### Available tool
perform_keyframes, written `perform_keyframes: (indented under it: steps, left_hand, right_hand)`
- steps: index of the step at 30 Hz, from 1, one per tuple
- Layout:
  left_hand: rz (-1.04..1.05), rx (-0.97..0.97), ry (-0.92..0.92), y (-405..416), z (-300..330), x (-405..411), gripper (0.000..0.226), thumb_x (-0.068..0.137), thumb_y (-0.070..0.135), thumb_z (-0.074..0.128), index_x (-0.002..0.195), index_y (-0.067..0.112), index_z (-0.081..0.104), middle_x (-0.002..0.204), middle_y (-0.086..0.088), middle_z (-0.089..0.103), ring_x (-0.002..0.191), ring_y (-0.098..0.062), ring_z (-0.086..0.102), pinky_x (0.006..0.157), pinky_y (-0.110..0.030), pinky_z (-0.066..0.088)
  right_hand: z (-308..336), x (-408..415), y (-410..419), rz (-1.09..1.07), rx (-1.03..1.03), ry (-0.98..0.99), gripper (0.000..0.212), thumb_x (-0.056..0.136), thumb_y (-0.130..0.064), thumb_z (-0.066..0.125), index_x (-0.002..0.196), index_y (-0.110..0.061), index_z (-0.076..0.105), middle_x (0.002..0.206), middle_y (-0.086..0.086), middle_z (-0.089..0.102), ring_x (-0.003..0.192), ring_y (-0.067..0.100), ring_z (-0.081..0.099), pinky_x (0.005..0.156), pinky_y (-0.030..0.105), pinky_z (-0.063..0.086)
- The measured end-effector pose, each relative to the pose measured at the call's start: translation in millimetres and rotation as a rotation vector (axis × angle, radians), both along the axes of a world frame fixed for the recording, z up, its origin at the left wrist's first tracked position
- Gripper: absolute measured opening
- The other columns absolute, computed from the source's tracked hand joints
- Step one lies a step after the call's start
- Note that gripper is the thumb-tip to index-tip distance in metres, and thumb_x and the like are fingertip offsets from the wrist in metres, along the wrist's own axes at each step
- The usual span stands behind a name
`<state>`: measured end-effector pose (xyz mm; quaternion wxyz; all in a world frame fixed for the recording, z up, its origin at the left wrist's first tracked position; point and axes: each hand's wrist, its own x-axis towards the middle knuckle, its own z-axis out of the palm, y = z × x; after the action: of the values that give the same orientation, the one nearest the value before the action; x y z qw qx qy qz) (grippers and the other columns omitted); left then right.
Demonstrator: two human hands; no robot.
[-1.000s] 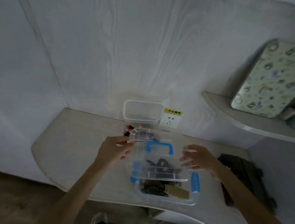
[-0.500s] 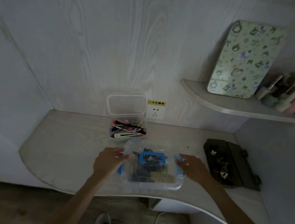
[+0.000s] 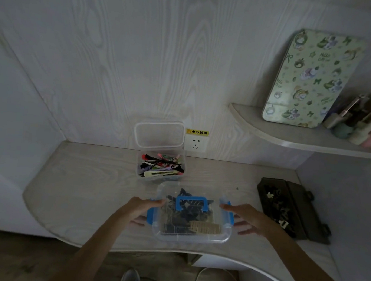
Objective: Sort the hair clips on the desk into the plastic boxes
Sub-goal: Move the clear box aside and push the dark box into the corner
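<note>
Hands [image 3: 140,211] [image 3: 248,218] flank lidded box [image 3: 191,235] of dark hair clips [image 3: 187,213].

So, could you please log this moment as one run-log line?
left hand: on blue-latched box left latch | right hand: at right latch | lid: on | small box: open, holds clips

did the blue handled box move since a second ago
Yes. The blue-handled box was tilted up in front of the small open box; it now sits flat on the desk, nearer the person.
</note>
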<state>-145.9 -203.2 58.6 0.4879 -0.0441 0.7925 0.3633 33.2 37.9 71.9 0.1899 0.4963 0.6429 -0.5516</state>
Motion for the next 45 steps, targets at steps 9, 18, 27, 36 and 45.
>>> perform_keyframes:
  steps: [9, 18, 27, 36, 45]
  left_hand:
    - [-0.294, -0.198, 0.471, 12.0, 6.2, 17.7, 0.039, 0.088, 0.05, 0.052, 0.084, 0.011, 0.053, 0.078, -0.004, 0.062, 0.069, -0.017, 0.063, 0.062, -0.025, 0.053]
    - [-0.552, -0.31, 0.838, 13.7, 20.4, 47.4, 0.021, 0.096, 0.021, 0.041, 0.104, 0.006, 0.054, 0.063, 0.006, 0.037, 0.071, -0.014, 0.049, 0.057, -0.021, 0.036]
    - [-0.372, -0.3, 0.687, -38.4, 28.0, 28.5, 0.026, 0.093, 0.028, 0.047, 0.106, 0.007, 0.052, 0.086, -0.002, 0.053, 0.088, -0.022, 0.062, 0.07, -0.026, 0.044]
    - [0.287, -0.095, 0.396, -168.2, 32.7, -54.6, 0.02, 0.089, 0.019, 0.06, 0.084, 0.0, 0.058, 0.089, -0.019, 0.066, 0.092, -0.037, 0.068, 0.086, -0.046, 0.055]
    - [0.746, 0.013, 0.316, -232.0, 12.5, -120.6, 0.021, 0.088, 0.013, 0.062, 0.077, -0.004, 0.057, 0.074, -0.013, 0.062, 0.059, -0.021, 0.061, 0.047, -0.022, 0.055]
  right_hand:
    - [-7.4, -8.1, -25.3, 0.117, 0.221, 0.044, 0.037, 0.096, -0.032, 0.047, 0.12, -0.004, 0.051, 0.112, 0.012, 0.062, 0.099, 0.021, 0.062, 0.086, 0.031, 0.053]
    - [-13.7, -12.2, -36.2, 0.436, 0.644, -0.069, 0.027, 0.097, -0.031, 0.041, 0.11, -0.009, 0.05, 0.086, 0.0, 0.054, 0.071, 0.01, 0.052, 0.068, 0.022, 0.045]
    - [5.0, -43.9, -52.6, 0.715, 0.658, -0.044, 0.031, 0.096, -0.037, 0.042, 0.108, -0.01, 0.051, 0.076, -0.005, 0.049, 0.068, 0.008, 0.048, 0.057, 0.016, 0.037]
    - [63.2, -209.9, -149.3, 1.003, 0.56, 0.263, 0.028, 0.096, -0.025, 0.044, 0.107, -0.005, 0.059, 0.106, 0.011, 0.062, 0.11, 0.026, 0.054, 0.085, 0.03, 0.042]
    - [44.6, -341.1, -224.7, 0.905, 0.354, 0.415, 0.061, 0.09, -0.014, 0.055, 0.144, -0.006, 0.028, 0.141, 0.013, 0.044, 0.125, 0.027, 0.048, 0.097, 0.029, 0.039]
